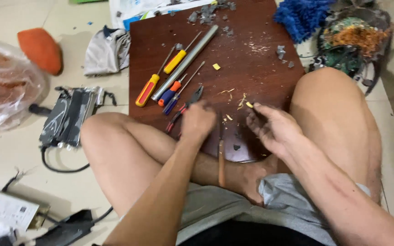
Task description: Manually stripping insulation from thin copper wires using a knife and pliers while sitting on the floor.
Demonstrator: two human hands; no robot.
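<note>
Pinching a small yellow piece [249,105], right hand [272,127] fingers close; left hand [198,122] fist rests on brown board [251,54].

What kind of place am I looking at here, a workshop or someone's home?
Probably a home floor used for makeshift repair or salvage: pale floor tiles, a dark wooden board as workbench, screwdrivers, and opened electronics.

Pale tiled floor [14,150] fills the scene under even, soft light. A dark brown wooden board [251,50] lies at centre as a low tabletop. At ten o'clock sits a crumpled grey cloth [106,50]; at one o'clock a blue mop head [302,16].
</note>
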